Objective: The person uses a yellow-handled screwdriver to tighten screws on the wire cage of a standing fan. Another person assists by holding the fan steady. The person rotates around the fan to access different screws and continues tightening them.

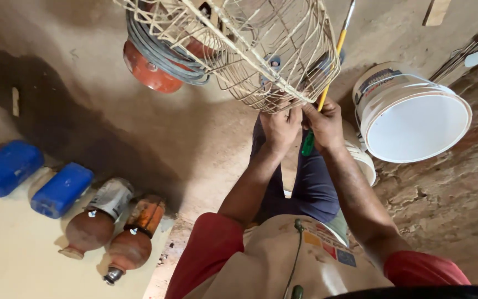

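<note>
Head view: dusty concrete floor, both hands gripping wire fan guard.

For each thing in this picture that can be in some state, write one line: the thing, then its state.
Left hand: gripping the wire cage.
Right hand: closed on the screwdriver.
Screwdriver: held against the cage.
Wire cage: held up, off the floor.
White bucket: tipped, empty.
Two blue cans: lying down.
Two gas canisters: lying down.

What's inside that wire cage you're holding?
Through the wire cage, only its own bars and the floor beyond show; a blue part sits near its centre. The upper portion is cut off by the frame.
</note>
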